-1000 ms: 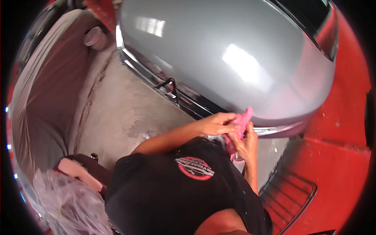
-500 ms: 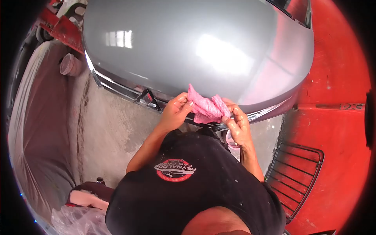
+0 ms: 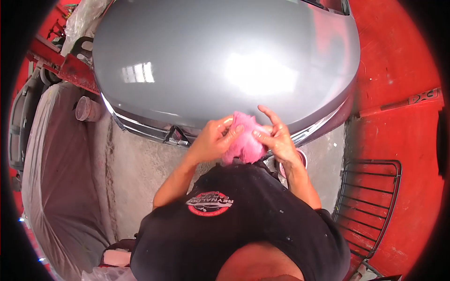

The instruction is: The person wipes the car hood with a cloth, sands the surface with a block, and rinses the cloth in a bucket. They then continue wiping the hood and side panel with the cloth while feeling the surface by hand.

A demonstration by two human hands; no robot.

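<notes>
A crumpled pink cloth [image 3: 248, 143] is held up in front of my chest, near the front edge of a grey car hood [image 3: 187, 56]. My left hand [image 3: 213, 138] pinches the cloth's left side between thumb and fingers. On the other side, my right hand [image 3: 277, 138] grips it with the thumb pressed on top, while one finger points up and away. The cloth is bunched and hangs down between both hands, apart from the hood's surface as far as I can see.
A plastic bucket [image 3: 300, 164] stands on the floor, partly behind my right forearm. A black metal rack [image 3: 370, 201] leans by the red wall [image 3: 393, 61] at right. At left are a sheet-covered object [image 3: 65, 164] and a clear plastic tub [image 3: 87, 109].
The pink cloth has gone from loosely spread to more bunched and lower. My right hand has turned, with one finger now lifted. The view has shifted slightly.
</notes>
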